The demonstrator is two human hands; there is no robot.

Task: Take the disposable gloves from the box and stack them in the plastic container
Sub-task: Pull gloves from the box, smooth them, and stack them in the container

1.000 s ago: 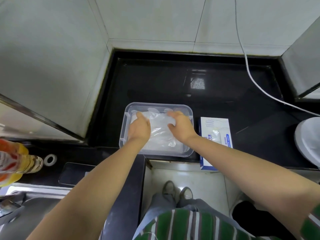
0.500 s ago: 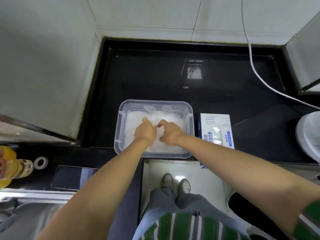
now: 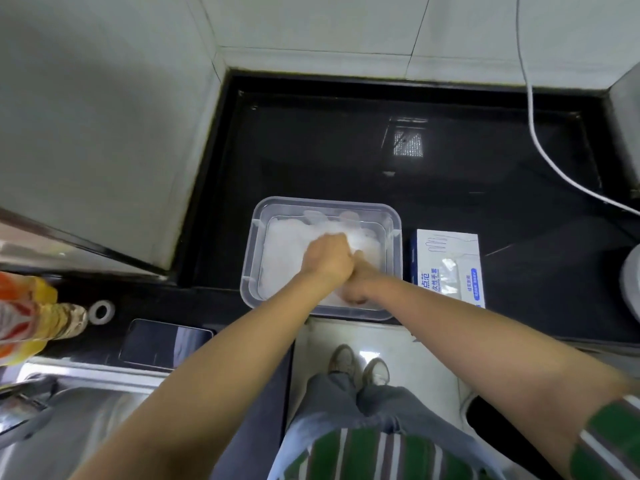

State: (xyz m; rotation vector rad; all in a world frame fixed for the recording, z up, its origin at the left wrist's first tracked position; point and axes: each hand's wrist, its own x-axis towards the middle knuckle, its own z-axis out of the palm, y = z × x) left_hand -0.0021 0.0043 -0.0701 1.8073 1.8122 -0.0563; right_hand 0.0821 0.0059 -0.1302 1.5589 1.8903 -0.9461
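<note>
A clear plastic container stands on the black counter, filled with a stack of translucent white disposable gloves. Both my hands are inside it, touching each other over the stack. My left hand is knuckles-up with its fingers curled down into the gloves. Just right of it, by the container's near wall, my right hand is also curled on the gloves, partly hidden by the left. The white and blue glove box lies flat just right of the container, with a glove showing at its opening.
A phone lies face up at the counter's near left, beside a small tape roll and an orange-yellow bottle. A steel sink is below left. A white cable crosses the back right, and a white round object is at the right edge.
My hands went from lying flat and apart on the gloves to bunched together. They have drawn toward the container's near right side.
</note>
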